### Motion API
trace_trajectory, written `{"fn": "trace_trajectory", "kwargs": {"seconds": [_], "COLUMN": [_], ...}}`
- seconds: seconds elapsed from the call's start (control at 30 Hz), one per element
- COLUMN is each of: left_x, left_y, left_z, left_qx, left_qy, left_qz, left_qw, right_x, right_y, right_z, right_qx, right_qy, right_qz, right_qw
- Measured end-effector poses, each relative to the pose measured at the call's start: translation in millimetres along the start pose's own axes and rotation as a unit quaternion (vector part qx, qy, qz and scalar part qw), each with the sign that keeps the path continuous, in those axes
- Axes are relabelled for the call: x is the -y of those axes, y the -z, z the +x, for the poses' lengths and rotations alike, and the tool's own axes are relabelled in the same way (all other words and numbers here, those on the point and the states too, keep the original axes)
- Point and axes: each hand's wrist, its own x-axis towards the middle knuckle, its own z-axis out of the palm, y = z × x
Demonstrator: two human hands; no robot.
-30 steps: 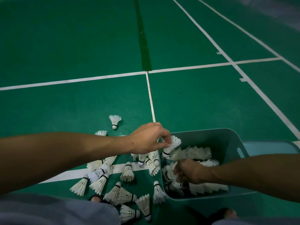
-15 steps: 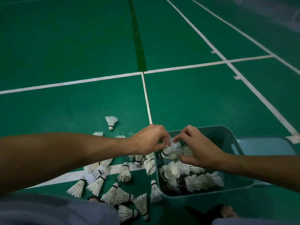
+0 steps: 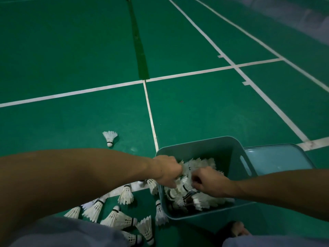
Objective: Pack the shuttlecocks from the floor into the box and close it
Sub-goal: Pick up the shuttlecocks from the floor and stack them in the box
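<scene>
Here both hands are down in the grey-blue box point(image 3: 219, 148), which sits on the green court floor point(image 3: 195, 113) at the near right, just right of a white court line point(image 3: 151, 122). The left hand point(image 3: 168, 172) reaches over the box's left rim with its fingers curled down into the white feathers, gripping shuttlecocks; exactly how many cannot be told. The right hand point(image 3: 209, 182) comes in from the right, knuckles up and fingers curled among the shuttlecocks in the box point(image 3: 203, 202), seemingly pinching one near the middle of the heap, though the contact itself is hidden. The box holds a loose heap of shuttlecocks that lies below its rim. Just right of the box, touching or nearly touching its right wall, the lid point(image 3: 277, 157) lies flat on the floor. More loose shuttlecocks point(image 3: 115, 216) are scattered on the floor left of the box and near the person's knees, some lying across a white line. One lone shuttlecock point(image 3: 109, 138) stands cork-down farther off to the left, well apart from the rest. A bare foot point(image 3: 237, 229) shows at the near edge, below the box.
</scene>
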Motion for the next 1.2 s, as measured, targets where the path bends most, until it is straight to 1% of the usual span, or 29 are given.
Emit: {"fn": "trace_trajectory", "kwargs": {"seconds": [0.07,0.13,0.2,0.27,0.37,0.57,0.7,0.83,1.0,1.1,1.2], "left_x": [-5,-8,-9,-9,-5,12,18,27,55,76,104], "left_y": [1,1,-2,-4,-1,-1,4,2,-22,-36,-52], "left_z": [5,9,13,15,12,1,-11,-27,-49,-64,-78], "left_qx": [0.058,0.092,0.102,0.094,0.05,-0.071,-0.149,-0.225,-0.274,-0.276,-0.253], "left_qy": [-0.015,-0.027,-0.031,-0.021,-0.005,0.0,-0.013,-0.016,0.037,0.083,0.133], "left_qz": [0.041,0.059,0.054,0.021,-0.008,-0.063,-0.125,-0.171,-0.211,-0.244,-0.265], "left_qw": [0.997,0.994,0.993,0.995,0.999,0.995,0.981,0.959,0.938,0.926,0.921], "right_x": [2,4,6,9,13,8,-1,-7,-13,-4,22], "right_y": [-6,-11,-14,-14,-11,-12,-13,-5,14,32,57], "right_z": [2,5,7,8,12,20,21,16,7,4,9], "right_qx": [0.014,0.03,0.041,0.044,0.044,0.055,0.104,0.118,0.078,0.008,-0.085], "right_qy": [-0.002,-0.008,-0.014,-0.019,-0.023,-0.016,-0.018,-0.014,-0.04,-0.018,0.049], "right_qz": [0.01,0.021,0.03,0.039,0.051,0.052,0.056,0.103,0.143,0.076,0.014], "right_qw": [1.0,0.999,0.999,0.998,0.997,0.997,0.993,0.988,0.986,0.997,0.995]}}
